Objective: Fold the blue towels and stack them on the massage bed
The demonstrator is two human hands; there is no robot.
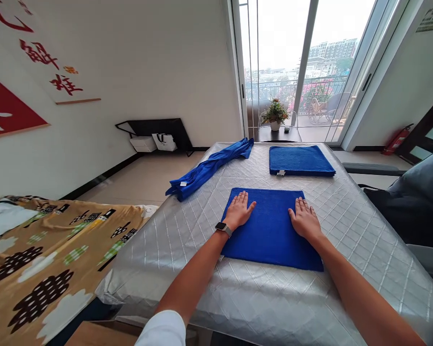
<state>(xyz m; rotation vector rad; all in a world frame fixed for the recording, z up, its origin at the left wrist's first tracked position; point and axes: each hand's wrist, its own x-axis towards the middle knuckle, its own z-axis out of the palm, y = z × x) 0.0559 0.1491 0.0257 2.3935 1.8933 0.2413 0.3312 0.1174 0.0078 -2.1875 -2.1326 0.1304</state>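
Observation:
A blue towel [270, 235] lies flat and smooth on the quilted silver table cover [187, 240]. My left hand [239, 210], with a watch on its wrist, rests palm down on the towel's left part, fingers stretched out. On the towel's right part my right hand [305, 218] also lies flat, thumb apart from the fingers. Neither hand grips anything. Behind them, a neat stack of folded blue towels [301, 159] shows a white label at its front edge. A bunched, loose pile of blue towels [212, 166] stretches along the table's far left side.
Left of the table is a bed with a patterned tan blanket [68, 245]. A dark chair or seat [414, 202] with bags stands at the right. Beyond the table's far edge, a potted plant [275, 113] stands before the sliding glass door [303, 62].

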